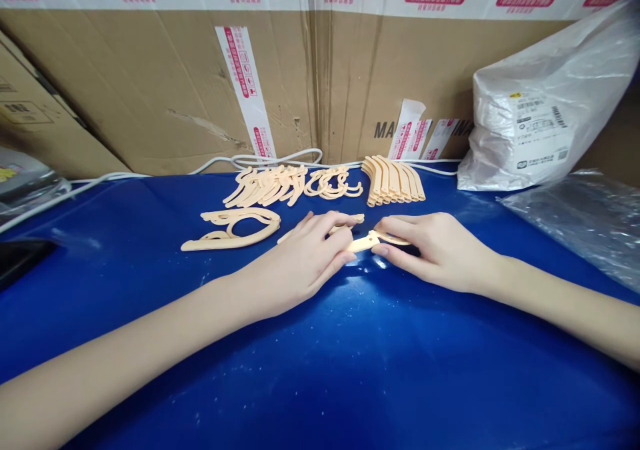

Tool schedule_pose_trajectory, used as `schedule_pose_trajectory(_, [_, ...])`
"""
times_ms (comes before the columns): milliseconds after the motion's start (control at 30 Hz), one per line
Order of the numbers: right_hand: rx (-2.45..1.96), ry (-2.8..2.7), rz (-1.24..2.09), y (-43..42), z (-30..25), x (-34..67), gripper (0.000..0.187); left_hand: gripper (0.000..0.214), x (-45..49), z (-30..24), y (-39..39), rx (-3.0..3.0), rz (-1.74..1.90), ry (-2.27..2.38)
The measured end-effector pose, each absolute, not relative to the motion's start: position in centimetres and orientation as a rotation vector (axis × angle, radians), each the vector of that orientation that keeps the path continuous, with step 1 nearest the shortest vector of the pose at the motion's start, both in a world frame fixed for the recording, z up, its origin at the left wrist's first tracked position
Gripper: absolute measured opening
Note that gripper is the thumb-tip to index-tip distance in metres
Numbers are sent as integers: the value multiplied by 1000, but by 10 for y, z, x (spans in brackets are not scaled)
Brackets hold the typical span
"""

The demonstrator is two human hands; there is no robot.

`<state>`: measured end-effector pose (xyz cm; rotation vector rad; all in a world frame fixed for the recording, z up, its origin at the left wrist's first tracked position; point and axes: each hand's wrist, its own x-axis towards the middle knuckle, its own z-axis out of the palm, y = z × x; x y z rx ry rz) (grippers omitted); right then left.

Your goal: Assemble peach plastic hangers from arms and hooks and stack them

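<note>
Left hand (305, 257) and right hand (435, 247), each pinching one end of a beige part (367, 240) lying on the table (350, 370) between them; one assembled piece (235, 229) set at left, loose hooks (295, 185) and stacked arms (393, 180) behind, so most work seemingly undone.

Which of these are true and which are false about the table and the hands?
1. The left hand and right hand hold one beige piece on the table. True.
2. The table is red. False: it is blue.
3. Boxes stand behind the table. True.
4. The bag lies on the left. False: it lies on the right.
</note>
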<state>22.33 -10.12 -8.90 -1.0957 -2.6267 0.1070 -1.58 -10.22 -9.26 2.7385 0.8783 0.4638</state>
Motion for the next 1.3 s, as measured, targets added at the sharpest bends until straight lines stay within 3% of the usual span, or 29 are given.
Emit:
schedule_pose_trajectory(200, [-1070, -2591, 381, -102, -88, 218, 32, 27, -16, -93, -103, 2746, 443, 883])
schedule_pose_trajectory(333, [-1066, -2604, 392, -102, -90, 217, 32, 28, -16, -94, -102, 2727, 440, 896])
schedule_pose_trajectory(833, [-845, -2698, -646, -99, -94, 218, 40, 28, -20, -95, -104, 2707, 423, 881])
schedule_pose_trajectory(1300, [-697, -2646, -816, -99, -94, 223, 34, 28, -18, -89, -104, 2709, 332, 843])
